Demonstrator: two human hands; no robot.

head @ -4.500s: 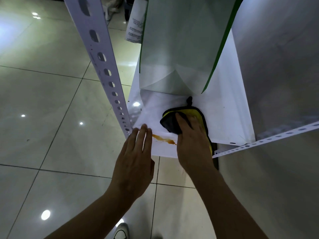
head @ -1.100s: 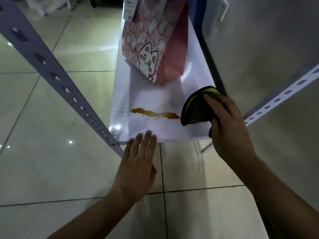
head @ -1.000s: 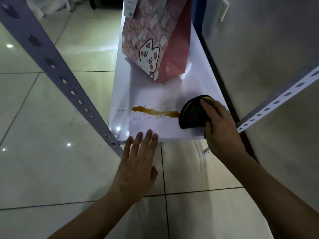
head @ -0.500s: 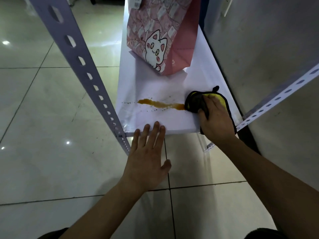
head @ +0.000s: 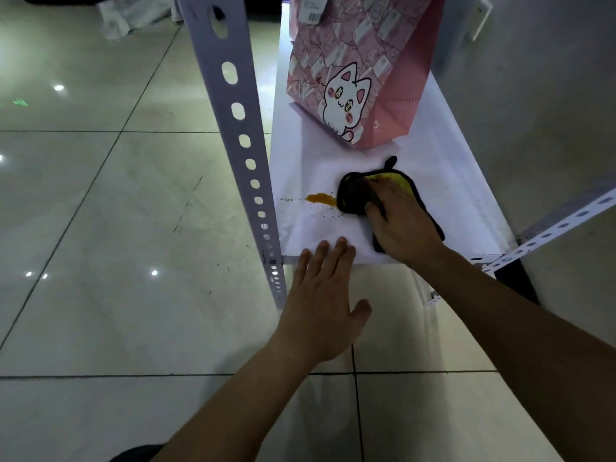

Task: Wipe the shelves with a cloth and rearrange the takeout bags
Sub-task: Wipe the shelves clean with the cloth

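Note:
A white shelf (head: 450, 191) carries an orange-brown spill (head: 320, 198) near its front left. My right hand (head: 400, 221) presses a yellow cloth with black trim (head: 353, 191) flat on the shelf, its left edge over the right end of the spill. A pink takeout bag with a white cat drawing (head: 356, 71) stands upright behind the cloth. My left hand (head: 323, 301) lies with straight fingers, the fingertips resting on the shelf's front edge, holding nothing.
A perforated grey upright post (head: 240, 128) rises at the shelf's front left corner. A perforated rail (head: 550, 228) runs off to the right along a grey wall (head: 550, 111). Glossy floor tiles (head: 100, 211) spread to the left and below.
My right hand has slid the cloth leftward over the spill, so less of the stain shows. The view has drawn closer to the shelf. My left hand stays at the front edge.

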